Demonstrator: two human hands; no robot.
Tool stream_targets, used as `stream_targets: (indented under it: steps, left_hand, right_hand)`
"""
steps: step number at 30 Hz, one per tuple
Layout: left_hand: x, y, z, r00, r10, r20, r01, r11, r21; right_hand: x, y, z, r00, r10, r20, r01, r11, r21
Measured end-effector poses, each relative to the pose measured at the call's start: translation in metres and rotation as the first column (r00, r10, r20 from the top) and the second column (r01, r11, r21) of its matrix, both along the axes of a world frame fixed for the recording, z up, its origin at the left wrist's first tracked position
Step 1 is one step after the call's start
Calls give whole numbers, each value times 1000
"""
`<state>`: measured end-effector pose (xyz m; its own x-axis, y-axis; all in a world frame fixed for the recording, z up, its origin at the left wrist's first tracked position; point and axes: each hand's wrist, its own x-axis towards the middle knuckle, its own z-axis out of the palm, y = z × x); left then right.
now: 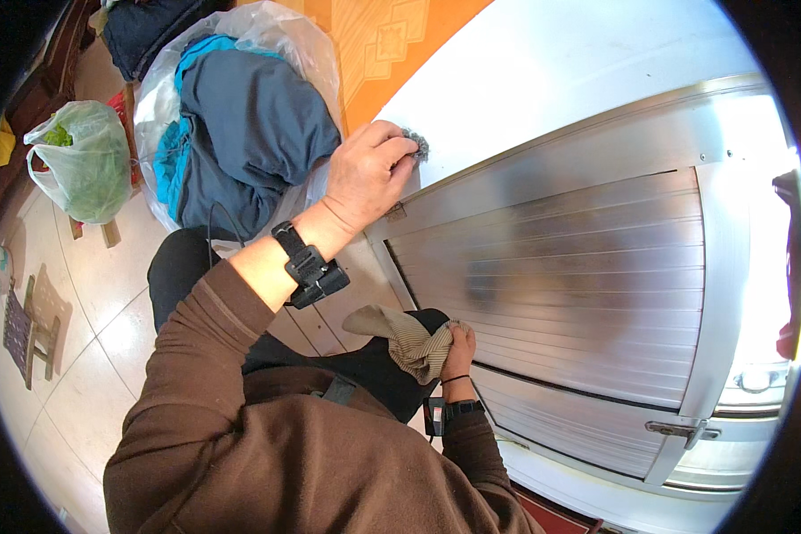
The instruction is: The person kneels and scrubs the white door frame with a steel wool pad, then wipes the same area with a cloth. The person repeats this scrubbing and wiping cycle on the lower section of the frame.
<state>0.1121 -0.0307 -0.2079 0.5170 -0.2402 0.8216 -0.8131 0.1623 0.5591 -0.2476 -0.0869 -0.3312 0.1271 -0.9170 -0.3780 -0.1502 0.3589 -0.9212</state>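
My left hand (365,176) is closed on a grey steel wool scrubber (418,147), its fingertips pinching it against the edge of a white panel (543,76). Low on the right, my right hand (458,352) grips a crumpled beige striped cloth (409,343), which hangs by my dark-trousered knee. Beside that hand stands a metal door (561,294) with horizontal slats, and the scrubber is just above the top corner of its frame (399,211). Both wrists carry black straps with small devices.
Left of my left hand lies a large clear plastic bag (316,53) with dark grey and blue clothing (249,125). Farther left are a bag with something green (84,165) and a small stool (28,331) on the tiled floor (84,374). A metal handle (683,432) juts from the door.
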Motion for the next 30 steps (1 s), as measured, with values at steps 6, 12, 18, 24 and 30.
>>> stream_targets:
  steps: [6,12,18,24,30]
  left_hand:
    - [-3,4,-2,993,-45,-112,53,996,69]
    - [-6,2,4,981,-99,-168,108,993,50]
    - [-4,5,6,986,-142,-84,145,989,31]
    - [-6,6,2,992,-100,-80,107,990,94]
    - [-7,8,-3,993,-91,-72,98,990,104]
  right_hand:
    - [0,0,-4,999,-41,-16,40,998,-54]
    - [-4,0,-3,1000,-3,-18,2,999,-34]
    - [-5,-1,-12,994,-106,-14,104,992,-73]
    - [-11,-7,-16,998,-34,-57,31,998,-58]
    - [-7,-3,-12,999,-34,5,34,997,-63]
